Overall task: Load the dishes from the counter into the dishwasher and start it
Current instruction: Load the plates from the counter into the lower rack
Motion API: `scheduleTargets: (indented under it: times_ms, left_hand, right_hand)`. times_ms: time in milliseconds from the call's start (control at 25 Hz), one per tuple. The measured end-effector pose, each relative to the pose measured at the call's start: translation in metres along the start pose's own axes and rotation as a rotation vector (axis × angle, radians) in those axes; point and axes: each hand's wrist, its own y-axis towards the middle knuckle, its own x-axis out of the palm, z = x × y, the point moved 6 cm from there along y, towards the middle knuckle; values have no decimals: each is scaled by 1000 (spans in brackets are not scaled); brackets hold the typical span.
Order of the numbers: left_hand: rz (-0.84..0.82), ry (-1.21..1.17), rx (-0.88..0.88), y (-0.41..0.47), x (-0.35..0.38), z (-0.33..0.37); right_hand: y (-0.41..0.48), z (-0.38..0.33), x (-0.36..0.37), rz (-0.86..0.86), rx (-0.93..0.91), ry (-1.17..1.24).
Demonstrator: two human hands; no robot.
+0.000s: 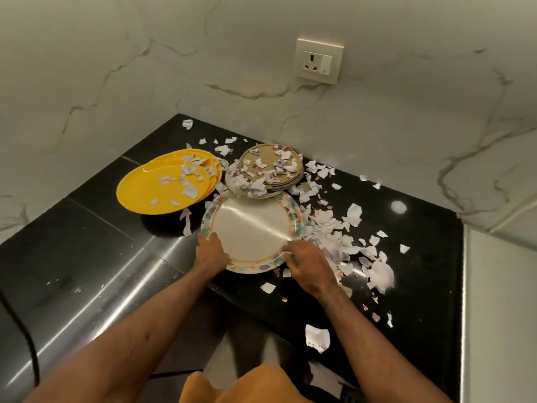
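The fingers [214,238] of the left hand [210,253] curl over the near left rim of a flower-edged plate [250,232] and grip it. The right hand [305,264] pinches the near right rim with bent fingers. The plate lies flat on the black table [96,228], near its front edge. Its far rim is tucked under a stack of brown plates [270,167] strewn with paper scraps [334,228]. Yellow plates [157,190] lie just to the left. More scraps litter the table to the right. A socket [318,61] sits on the marble wall behind.
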Motion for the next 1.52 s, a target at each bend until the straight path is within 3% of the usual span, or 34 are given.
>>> scheduleTargets:
  times_ms: [280, 560, 840, 1120, 1360, 1520]
  left_hand:
    - [102, -565, -333, 3, 9, -38]
    - [-60, -967, -364, -36, 19, -25]
    - [-43, -1270, -424, -57, 28, -30]
    - [-135, -1381, -337, -74, 29, -35]
    - [2, -1391, -310, -87, 22, -47]
    - [107, -1418, -296, -92, 9, -52]
  right_hand:
    - [11, 7, -5, -5, -30, 35]
    - [15, 28, -14, -36, 42, 203]
    - [5, 10, -25, -18, 76, 283]
    - [-14, 9, -15, -59, 127, 344]
    - [-23, -26, -2, -107, 45, 187]
    - [-21, -77, 16, -322, -77, 229]
